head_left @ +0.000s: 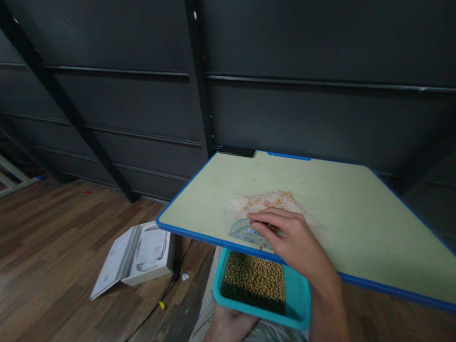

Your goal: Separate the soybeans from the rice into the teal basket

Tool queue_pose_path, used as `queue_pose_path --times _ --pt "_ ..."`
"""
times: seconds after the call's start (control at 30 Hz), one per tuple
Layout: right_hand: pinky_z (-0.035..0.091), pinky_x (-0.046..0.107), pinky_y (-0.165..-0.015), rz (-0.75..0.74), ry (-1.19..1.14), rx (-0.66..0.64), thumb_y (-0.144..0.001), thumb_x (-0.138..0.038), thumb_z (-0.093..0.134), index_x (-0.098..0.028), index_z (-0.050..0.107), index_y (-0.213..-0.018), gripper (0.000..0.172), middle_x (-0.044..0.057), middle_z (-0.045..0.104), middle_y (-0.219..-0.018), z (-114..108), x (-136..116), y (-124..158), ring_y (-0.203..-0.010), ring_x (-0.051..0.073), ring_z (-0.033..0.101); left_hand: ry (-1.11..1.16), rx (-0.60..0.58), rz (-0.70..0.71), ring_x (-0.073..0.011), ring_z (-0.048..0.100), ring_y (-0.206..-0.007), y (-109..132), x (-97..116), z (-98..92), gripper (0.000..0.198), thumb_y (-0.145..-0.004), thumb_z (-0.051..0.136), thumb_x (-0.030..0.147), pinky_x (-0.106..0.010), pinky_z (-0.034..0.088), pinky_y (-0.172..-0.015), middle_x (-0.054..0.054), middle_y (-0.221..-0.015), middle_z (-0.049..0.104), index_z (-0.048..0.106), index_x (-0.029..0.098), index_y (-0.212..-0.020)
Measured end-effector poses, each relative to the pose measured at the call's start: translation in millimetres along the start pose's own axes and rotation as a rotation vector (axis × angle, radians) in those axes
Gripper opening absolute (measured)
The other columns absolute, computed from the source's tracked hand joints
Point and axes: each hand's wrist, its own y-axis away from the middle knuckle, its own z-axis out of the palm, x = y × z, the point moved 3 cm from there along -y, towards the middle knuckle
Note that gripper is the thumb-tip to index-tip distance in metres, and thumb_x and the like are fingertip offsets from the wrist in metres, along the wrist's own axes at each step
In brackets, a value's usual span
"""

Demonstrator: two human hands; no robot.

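Observation:
My right hand (290,237) is closed, with thumb and fingers pinched on a clear half-round protractor (242,231) near the front edge of the table. Just beyond it is a spread pile of rice-like white grains (239,204) with yellow soybeans (277,199) among them. A couple of beans lie by the protractor, close to the table's edge. My left hand (233,320) supports a turquoise plastic tray (298,299) from below, under that edge and above my lap. Soybeans (256,280) fill most of the tray; its right end shows bare plastic. The left fingers are mostly hidden beneath it.
The pale table (386,233) has a blue rim. A flat black object (236,151) lies at its far left corner. An open white box (151,255) and a black cable (156,306) are on the wooden floor to the left. A dark panelled wall (303,39) stands behind.

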Motion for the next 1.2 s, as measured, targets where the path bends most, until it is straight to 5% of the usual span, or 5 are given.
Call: queue_pose_path --times 0.7,1.2 --pt "0.051 0.034 -0.087 0.001 0.003 0.015 -0.09 -0.019 0.058 -0.028 0.073 -0.105 0.023 0.0 0.074 -0.104 -0.7 -4.1 -1.6 -0.096 0.018 0.067 0.034 -0.012 -0.009 -0.0271 0.057 -0.123 -0.1 -0.5 -5.9 0.038 -0.079 0.047 0.012 -0.049 0.044 -0.105 -0.002 -0.112 0.076 0.072 0.029 -0.103" --pt "0.051 0.035 -0.088 0.005 0.009 0.001 -0.09 -0.02 0.06 -0.029 0.073 -0.106 0.023 0.001 0.073 -0.104 2.6 -0.1 -2.2 -0.096 0.019 0.067 -0.033 -0.025 0.006 -0.0298 0.059 -0.121 -0.7 0.7 -1.4 0.041 -0.082 0.048 0.018 -0.049 0.044 -0.105 0.0 -0.115 0.075 0.067 0.034 -0.115"
